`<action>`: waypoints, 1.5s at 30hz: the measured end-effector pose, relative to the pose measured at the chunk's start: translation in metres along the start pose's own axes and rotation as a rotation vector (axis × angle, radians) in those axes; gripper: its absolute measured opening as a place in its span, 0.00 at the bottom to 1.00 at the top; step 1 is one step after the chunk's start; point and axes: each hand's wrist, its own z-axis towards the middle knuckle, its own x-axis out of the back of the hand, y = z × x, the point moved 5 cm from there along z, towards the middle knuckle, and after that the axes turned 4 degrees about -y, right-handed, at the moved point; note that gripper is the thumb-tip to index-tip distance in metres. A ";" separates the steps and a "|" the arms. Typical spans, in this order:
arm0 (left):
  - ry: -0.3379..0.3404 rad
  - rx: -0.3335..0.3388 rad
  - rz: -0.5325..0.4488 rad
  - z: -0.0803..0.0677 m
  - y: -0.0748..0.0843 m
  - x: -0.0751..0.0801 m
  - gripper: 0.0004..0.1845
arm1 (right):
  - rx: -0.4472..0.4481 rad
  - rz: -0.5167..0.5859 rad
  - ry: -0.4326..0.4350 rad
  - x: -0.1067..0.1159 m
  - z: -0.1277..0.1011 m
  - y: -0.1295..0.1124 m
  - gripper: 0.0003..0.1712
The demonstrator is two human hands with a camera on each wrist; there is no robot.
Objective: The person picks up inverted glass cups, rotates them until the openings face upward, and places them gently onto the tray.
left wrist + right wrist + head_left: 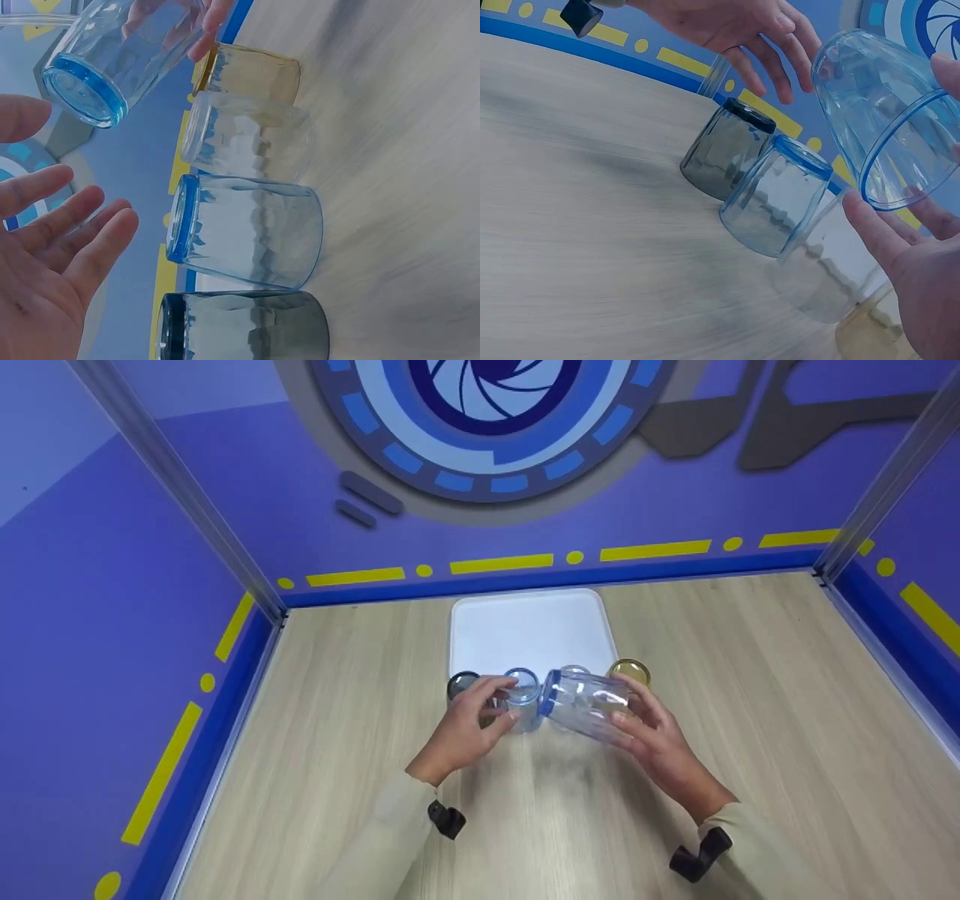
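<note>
Right hand (660,739) has a firm hold on the tilted blue cup (585,705), thumb on the near side, fingers on the far side, close to the rim. Gripping there leaves the base end free, pointing left. Cup is up off the table (750,697), near side of the tray (529,630), above the right part of the row.

Left hand (469,731) holds nothing; fingers spread, thumb well apart from them, over the left end of the row. The wide gap looks about right for a cup's girth, though that's a judgement.

Row from left to right: dark grey cup (724,150), standing blue cup (251,232), clear cup (247,139), amber cup (259,75). All upside down along the tray's near edge, probably for steadiness on the wider rims. Just beside each other; can't tell if any touch.

Tilted blue cup: see-through, pale blue, darker blue ring at the base, thin blue line at the rim, wavy panelled sides, tapering toward the base. Nothing visible inside. Matches the standing blue cup in colour and shape.
</note>
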 end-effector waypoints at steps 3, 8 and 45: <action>0.005 0.003 0.032 0.000 0.000 0.003 0.22 | 0.019 -0.010 -0.003 0.001 0.002 -0.004 0.33; 0.016 0.001 0.077 0.000 0.002 0.009 0.23 | 0.028 -0.034 -0.013 0.003 0.004 -0.011 0.33; 0.060 0.006 0.517 0.002 0.004 0.026 0.22 | 0.056 -0.114 -0.016 0.010 0.023 -0.051 0.34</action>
